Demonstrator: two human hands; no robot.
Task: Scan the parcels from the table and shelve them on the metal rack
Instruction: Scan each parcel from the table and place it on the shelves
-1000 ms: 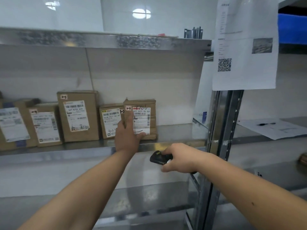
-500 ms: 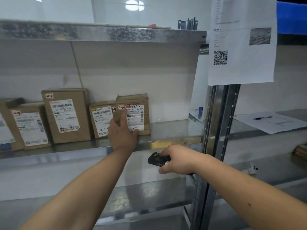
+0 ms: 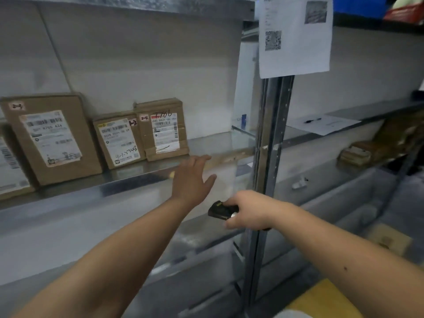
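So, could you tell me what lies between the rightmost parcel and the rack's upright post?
Only bare shelf between rightmost parcel and post, in the head view.

Brown cardboard parcels [image 3: 160, 129] bear white barcode labels; grey metal rack [image 3: 270, 134]; black scanner [image 3: 220, 211].

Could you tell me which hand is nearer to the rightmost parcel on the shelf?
Left. The left hand hovers open just below the parcel; the right hand is lower, gripping the scanner.

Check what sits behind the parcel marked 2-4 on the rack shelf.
Behind the parcel marked 2-4 only the pale wall shows above and beside it. The strip directly behind the box is covered.
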